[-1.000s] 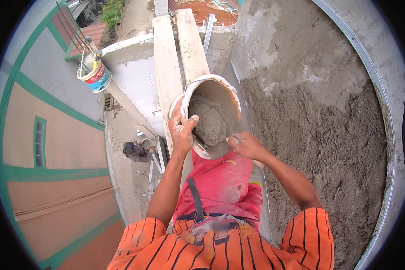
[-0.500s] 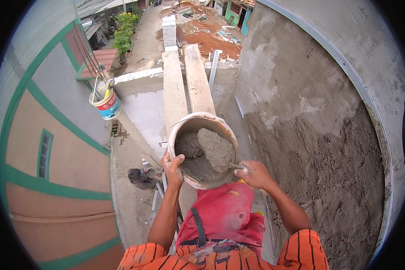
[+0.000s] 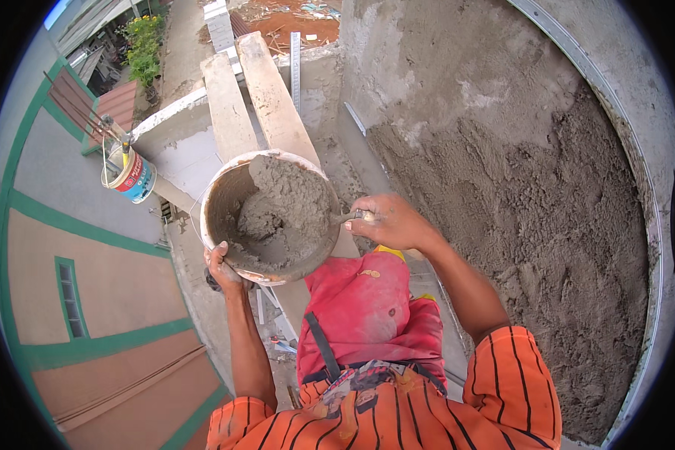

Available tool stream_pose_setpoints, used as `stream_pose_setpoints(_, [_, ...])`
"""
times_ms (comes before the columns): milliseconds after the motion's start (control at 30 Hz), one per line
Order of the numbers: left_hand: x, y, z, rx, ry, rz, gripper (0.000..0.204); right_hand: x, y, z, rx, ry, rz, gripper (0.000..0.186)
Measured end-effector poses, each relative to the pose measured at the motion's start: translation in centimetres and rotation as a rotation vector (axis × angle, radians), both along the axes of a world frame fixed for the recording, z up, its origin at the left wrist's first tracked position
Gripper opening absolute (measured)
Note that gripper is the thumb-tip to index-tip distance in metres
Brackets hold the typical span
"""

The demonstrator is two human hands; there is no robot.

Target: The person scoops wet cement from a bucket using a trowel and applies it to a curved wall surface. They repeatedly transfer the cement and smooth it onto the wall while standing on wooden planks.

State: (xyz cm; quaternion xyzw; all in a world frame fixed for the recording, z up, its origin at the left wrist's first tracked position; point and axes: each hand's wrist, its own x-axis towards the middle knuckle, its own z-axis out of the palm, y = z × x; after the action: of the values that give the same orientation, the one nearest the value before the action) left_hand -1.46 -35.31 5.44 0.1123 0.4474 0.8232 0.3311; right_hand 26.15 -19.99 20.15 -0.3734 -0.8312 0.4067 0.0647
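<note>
Rough grey wall stands right of two planks, which run behind a bucket of mortar, the left hand clasping its lower-left rim, the right hand pinching a trowel at its right edge.

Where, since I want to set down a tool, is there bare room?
The left plank between bucket and pale blocks looks bare; so does the right plank alongside. Crowded: the bucket, holding mortar, left hand at its rim, right hand opposite.

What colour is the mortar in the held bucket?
The mortar is grey, best seen in the head view.
</note>
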Motion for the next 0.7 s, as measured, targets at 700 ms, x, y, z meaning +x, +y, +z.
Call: stream_pose_setpoints(700, [6.3,3.3,6.2,0.001,0.154,-0.091,0.058,16.3,-1.2,1.4,-0.034,0.27,-0.857,0.023])
